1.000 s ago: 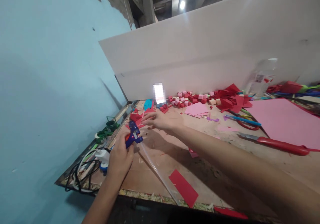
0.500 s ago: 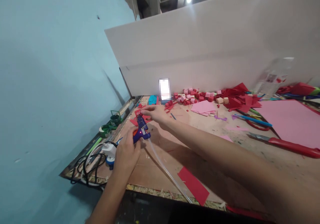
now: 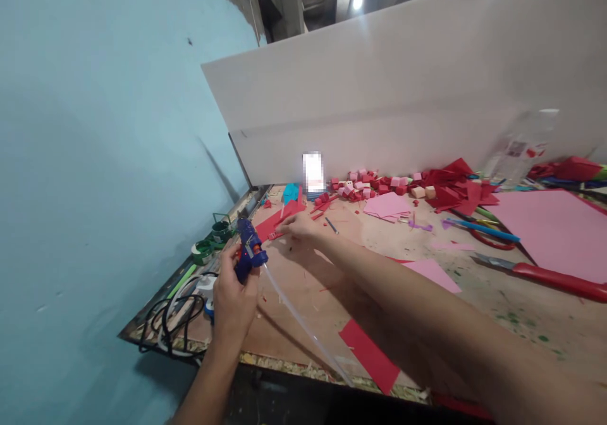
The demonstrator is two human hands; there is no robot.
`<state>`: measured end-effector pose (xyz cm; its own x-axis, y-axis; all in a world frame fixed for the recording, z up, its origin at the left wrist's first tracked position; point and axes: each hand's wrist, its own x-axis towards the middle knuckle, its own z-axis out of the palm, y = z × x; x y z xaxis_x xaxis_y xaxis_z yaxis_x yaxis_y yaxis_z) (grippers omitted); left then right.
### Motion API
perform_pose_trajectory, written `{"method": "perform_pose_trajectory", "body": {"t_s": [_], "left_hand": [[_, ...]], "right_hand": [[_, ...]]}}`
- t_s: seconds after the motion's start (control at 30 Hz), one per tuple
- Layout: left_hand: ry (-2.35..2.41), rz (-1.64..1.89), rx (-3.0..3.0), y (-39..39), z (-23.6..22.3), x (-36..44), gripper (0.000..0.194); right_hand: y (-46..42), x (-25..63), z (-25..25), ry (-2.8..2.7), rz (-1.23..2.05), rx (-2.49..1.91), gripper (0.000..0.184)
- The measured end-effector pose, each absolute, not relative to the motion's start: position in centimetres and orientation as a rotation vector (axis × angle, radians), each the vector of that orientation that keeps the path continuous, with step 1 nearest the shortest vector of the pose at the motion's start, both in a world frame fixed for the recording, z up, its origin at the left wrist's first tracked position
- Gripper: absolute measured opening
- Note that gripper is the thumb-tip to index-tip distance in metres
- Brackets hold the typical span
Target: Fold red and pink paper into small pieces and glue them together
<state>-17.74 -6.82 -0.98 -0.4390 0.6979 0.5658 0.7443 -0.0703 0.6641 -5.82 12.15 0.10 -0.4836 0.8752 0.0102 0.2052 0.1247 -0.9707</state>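
My left hand (image 3: 232, 298) is wrapped round the handle of a blue glue gun (image 3: 249, 251), held upright near the table's left edge, with a clear glue stick (image 3: 303, 330) trailing from its back toward me. My right hand (image 3: 296, 226) reaches across to the far left and pinches a red foam strip (image 3: 279, 217) that lies on the wooden table (image 3: 474, 298). The gun's nozzle points up and away, a little left of the strip.
A black cord and white plug (image 3: 183, 305) sit at the left corner, with green tape rolls (image 3: 211, 238) beside them. Red and pink foam cubes and scraps (image 3: 403, 188), pink sheets (image 3: 554, 229), red-handled scissors (image 3: 545, 276) and a white board (image 3: 403, 90) lie beyond.
My left hand has lifted the glue gun off the table and tipped it upright. My right hand has closed on the red strip and drawn it slightly nearer.
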Motion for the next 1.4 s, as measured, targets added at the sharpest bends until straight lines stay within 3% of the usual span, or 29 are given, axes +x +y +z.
{"method": "perform_pose_trajectory", "body": {"t_s": [0.4, 0.53, 0.77, 1.4], "left_hand": [[-1.904, -2.154, -1.712, -6.4, -2.1, -18.5, 0.060], [-1.870, -2.199, -1.722, -6.4, -2.0, -18.4, 0.054], [-1.891, -2.209, -1.724, -6.5, -2.1, -18.4, 0.049], [-1.916, -2.160, -1.756, -6.4, -2.2, -18.7, 0.048]], "right_hand": [[15.0, -4.4, 1.9, -2.262, 0.850, -1.077, 0.019], [15.7, -6.1, 1.0, -2.412, 0.725, -1.089, 0.035], [15.6, -7.9, -0.4, -2.459, 0.541, -1.150, 0.036], [15.9, -9.0, 0.2, -2.367, 0.717, -1.034, 0.036]]}}
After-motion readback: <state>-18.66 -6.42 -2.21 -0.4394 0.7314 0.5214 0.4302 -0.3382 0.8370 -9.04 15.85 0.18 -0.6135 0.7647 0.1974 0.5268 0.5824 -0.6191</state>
